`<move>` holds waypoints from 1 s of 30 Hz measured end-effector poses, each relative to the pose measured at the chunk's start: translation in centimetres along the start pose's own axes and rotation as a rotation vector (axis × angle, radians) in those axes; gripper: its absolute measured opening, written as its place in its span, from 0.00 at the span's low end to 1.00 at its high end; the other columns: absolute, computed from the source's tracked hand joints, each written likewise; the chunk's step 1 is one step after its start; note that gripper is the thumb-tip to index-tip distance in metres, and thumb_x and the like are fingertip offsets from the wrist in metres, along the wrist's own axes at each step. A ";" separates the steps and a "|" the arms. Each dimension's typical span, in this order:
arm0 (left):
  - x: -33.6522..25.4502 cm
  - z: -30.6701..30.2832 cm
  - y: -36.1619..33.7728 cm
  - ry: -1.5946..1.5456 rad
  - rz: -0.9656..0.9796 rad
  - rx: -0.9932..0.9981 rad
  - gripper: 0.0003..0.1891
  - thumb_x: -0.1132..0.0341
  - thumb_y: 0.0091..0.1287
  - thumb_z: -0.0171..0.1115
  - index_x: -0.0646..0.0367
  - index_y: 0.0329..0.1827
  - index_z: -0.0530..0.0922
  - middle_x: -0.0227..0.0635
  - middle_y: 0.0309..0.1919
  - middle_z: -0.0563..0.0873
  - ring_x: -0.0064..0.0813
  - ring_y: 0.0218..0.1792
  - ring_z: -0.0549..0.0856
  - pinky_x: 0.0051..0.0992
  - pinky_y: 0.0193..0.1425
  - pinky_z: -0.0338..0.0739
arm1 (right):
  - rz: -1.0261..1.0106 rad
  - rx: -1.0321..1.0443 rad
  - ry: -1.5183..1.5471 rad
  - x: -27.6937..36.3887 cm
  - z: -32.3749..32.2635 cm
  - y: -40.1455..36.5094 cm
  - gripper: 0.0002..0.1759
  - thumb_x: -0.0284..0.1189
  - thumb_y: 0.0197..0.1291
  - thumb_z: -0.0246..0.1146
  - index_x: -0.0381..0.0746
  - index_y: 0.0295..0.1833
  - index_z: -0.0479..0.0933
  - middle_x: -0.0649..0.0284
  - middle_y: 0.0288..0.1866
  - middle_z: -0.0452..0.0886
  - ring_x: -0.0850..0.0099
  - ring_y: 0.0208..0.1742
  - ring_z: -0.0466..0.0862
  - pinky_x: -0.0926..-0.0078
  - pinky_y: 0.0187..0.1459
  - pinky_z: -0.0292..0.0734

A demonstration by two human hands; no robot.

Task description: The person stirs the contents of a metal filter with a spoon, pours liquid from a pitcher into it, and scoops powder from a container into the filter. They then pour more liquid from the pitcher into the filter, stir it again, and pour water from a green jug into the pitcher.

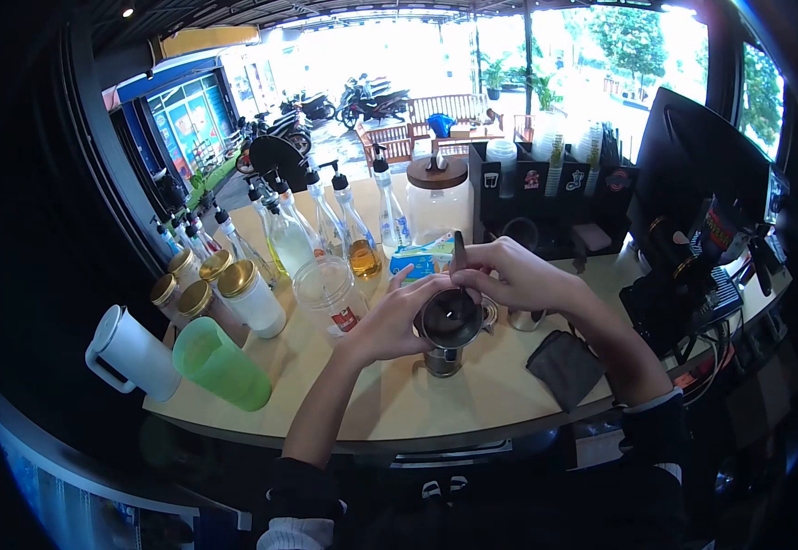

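Note:
My left hand [388, 323] is wrapped round the side of a dark, round metal cup [451, 332], its mouth tipped toward me. At the cup's far rim, my right hand [509, 275] pinches a slim dark handle [459, 247] that points up; its lower end is hidden by my fingers and the cup. Just under the cup, a small shiny metal vessel [442, 364] stands on the table. A clear plastic jar [324, 280] with a red label stands left of my left hand. Behind my hands lies a blue and yellow packet [417, 261].
Pump bottles [360, 243] and gold-lidded jars [251, 298] crowd the left, with a green tumbler [222, 364] and a white pitcher [129, 353] nearer me. A dark folded cloth [565, 369] lies at right. Behind stand a wooden-lidded glass jar [437, 206] and a black cup organizer [555, 206].

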State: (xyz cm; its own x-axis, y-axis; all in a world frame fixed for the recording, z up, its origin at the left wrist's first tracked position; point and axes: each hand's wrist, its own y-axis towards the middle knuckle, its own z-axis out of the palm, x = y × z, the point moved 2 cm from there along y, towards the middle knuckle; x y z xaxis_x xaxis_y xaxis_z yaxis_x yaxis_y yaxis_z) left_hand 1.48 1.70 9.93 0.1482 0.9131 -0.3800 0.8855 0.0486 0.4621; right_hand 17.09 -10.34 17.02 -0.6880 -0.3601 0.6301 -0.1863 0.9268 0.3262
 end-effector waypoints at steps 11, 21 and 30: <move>-0.3 -0.3 -0.1 0.063 -0.048 -0.078 0.41 0.57 0.40 0.77 0.56 0.62 0.71 0.43 0.57 0.81 0.42 0.61 0.78 0.51 0.78 0.50 | -0.022 0.110 -0.218 1.4 2.0 0.7 0.10 0.27 0.66 0.57 0.30 0.44 0.75 0.47 0.30 0.81 0.52 0.35 0.83 0.63 0.39 0.76; 0.7 0.4 -0.4 0.048 -0.051 -0.057 0.46 0.53 0.40 0.77 0.53 0.66 0.67 0.43 0.55 0.82 0.43 0.61 0.79 0.54 0.77 0.49 | -0.054 0.050 -0.102 0.9 1.4 0.1 0.09 0.25 0.63 0.57 0.31 0.41 0.79 0.48 0.29 0.81 0.51 0.34 0.82 0.60 0.40 0.76; -0.3 -0.1 -0.5 0.009 -0.100 -0.153 0.46 0.55 0.40 0.78 0.50 0.67 0.67 0.39 0.58 0.81 0.40 0.62 0.78 0.51 0.77 0.51 | 0.030 -0.135 0.105 0.5 1.7 -0.6 0.10 0.27 0.67 0.57 0.31 0.42 0.80 0.60 0.22 0.82 0.74 0.23 0.83 0.75 0.29 0.76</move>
State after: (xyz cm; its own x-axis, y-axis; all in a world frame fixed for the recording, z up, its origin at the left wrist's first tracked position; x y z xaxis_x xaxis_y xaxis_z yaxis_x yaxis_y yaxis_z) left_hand 0.98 1.47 9.85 0.0579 0.9039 -0.4237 0.8180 0.2004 0.5392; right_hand 15.68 -10.87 15.90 -0.6132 -0.3479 0.7092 -0.0655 0.9171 0.3932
